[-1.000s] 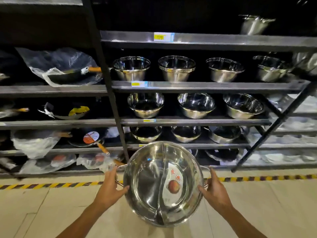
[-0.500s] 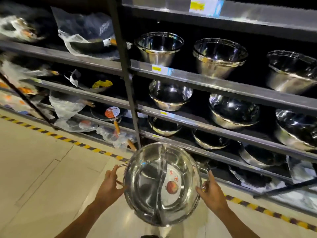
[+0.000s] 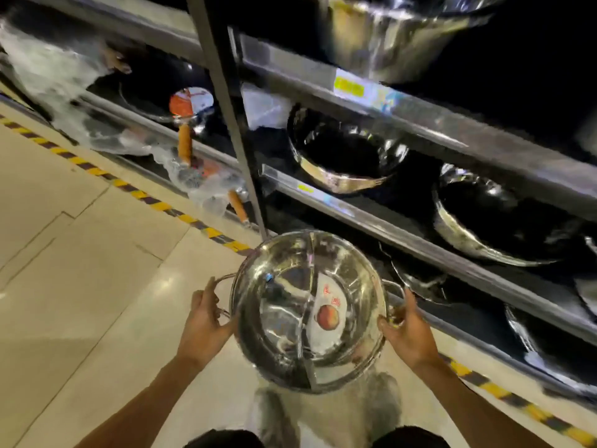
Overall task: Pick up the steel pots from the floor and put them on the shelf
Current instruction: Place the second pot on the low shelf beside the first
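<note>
In the head view we hold the steel pot (image 3: 310, 313) above the floor (image 3: 80, 270), left hand (image 3: 202, 324) and right hand (image 3: 408, 331) each with a grip closed on a side handle; the shelf (image 3: 403, 234) lies just beyond.

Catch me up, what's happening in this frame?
A person is carrying a divided steel pot by its two side handles, left hand on one and right hand on the other. The pot is in the air above the tiled floor, right in front of the lower tiers of a metal shelf that already holds other steel pots. It has not been set down yet. The frame is motion-blurred.
</note>
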A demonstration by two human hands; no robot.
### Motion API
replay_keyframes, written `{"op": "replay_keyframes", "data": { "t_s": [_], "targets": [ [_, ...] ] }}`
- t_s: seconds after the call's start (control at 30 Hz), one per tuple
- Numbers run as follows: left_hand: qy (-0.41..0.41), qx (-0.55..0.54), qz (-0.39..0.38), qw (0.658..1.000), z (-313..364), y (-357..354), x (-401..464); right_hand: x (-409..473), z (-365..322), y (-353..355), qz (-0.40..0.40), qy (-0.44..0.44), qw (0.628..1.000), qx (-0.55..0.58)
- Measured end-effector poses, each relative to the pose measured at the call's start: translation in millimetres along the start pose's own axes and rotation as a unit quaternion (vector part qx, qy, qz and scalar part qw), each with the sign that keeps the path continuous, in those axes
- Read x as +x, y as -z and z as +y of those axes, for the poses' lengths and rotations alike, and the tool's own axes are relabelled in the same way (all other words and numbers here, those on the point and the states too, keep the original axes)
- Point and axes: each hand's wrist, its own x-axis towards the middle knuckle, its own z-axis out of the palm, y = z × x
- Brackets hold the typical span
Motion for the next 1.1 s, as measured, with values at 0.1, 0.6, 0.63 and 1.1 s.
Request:
{"op": "replay_keyframes", "data": {
  "t_s": [0.1,0.6,0.63,1.1],
  "targets": [
    [0.015,-0.065,0.071,0.995,-43,-79,42,72,45,-53,-0.003,-0.015,0.998,0.055],
    [-0.108,-0.078,0.247,0.96,-116,-242,207,302,103,-153,0.169,0.118,0.978,0.021],
    [-0.119,-0.065,0.239,0.961,-115,-243,215,309,101,-150,0.173,0.107,0.979,0.009],
    [-0.123,-0.082,0.208,0.967,-74,-259,222,289,88,-144,0.148,-0.024,0.969,0.198]
  ]
}}
